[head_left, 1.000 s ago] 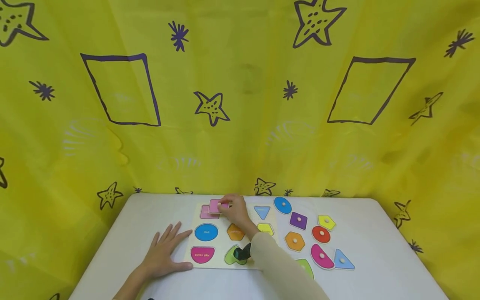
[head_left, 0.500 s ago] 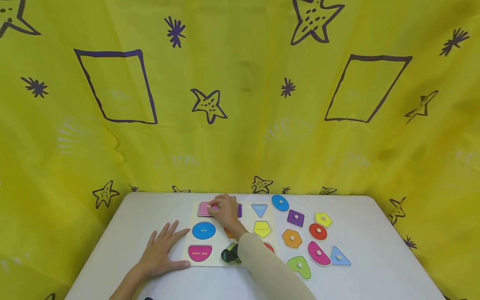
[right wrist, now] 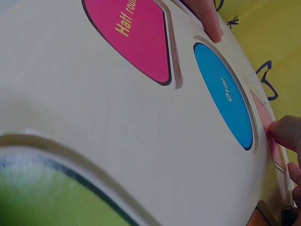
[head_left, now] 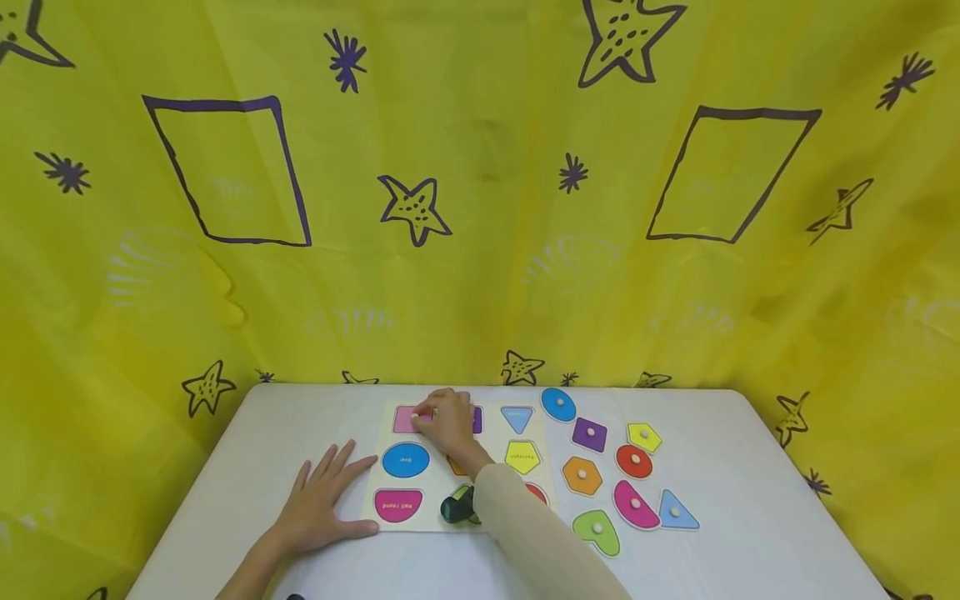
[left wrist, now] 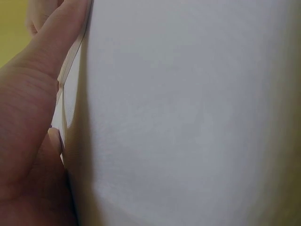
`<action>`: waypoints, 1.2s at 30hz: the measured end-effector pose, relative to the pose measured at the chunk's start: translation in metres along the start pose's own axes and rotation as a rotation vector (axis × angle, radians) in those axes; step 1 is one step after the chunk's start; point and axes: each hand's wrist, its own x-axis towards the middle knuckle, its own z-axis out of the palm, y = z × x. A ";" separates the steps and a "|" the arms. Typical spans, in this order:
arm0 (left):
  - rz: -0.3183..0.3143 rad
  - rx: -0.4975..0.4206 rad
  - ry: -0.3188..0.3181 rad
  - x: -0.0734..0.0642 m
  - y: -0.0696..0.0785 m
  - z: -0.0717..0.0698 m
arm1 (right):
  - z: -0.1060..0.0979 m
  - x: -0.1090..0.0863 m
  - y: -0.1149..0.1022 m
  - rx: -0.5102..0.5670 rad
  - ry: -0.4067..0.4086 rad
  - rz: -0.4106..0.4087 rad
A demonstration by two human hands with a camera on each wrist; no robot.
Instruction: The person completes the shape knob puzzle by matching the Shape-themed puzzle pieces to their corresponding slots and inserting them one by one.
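Note:
A cream wooden shape puzzle board [head_left: 435, 517] lies on the white table. My right hand [head_left: 452, 423] pinches the small knob of a pink rectangle piece [head_left: 402, 419], which lies in the recess at the board's far left corner. In the right wrist view the pink piece [right wrist: 263, 113] looks level with the board, beyond the blue oval recess [right wrist: 225, 96]. Fingers spread, my left hand [head_left: 318, 504] rests flat at the board's left edge, with its thumb and a fingertip touching the edge. My right forearm covers part of the board's middle.
Loose knobbed pieces lie right of the board: a blue oval [head_left: 558, 404], purple square [head_left: 589, 435], yellow pentagon [head_left: 644, 437], red circle [head_left: 634, 461], orange hexagon [head_left: 582, 476], magenta half round [head_left: 636, 505], light blue triangle [head_left: 678, 510] and green heart [head_left: 596, 532]. A yellow curtain [head_left: 480, 292] hangs behind.
My right hand has moved left and down with the pink rectangle, from overlapping its recess to lying in it. My left hand keeps its place at the board; the head view has shifted slightly.

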 end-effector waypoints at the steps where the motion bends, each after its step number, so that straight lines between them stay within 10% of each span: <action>1: 0.000 0.002 0.002 0.000 0.000 0.000 | 0.000 0.000 0.000 0.000 0.001 0.000; 24: 0.008 0.015 0.022 0.000 0.001 0.001 | -0.002 0.000 0.002 -0.047 -0.037 -0.020; 36: 0.069 -0.022 0.096 -0.002 -0.002 0.005 | -0.031 0.004 0.012 -0.095 -0.266 -0.128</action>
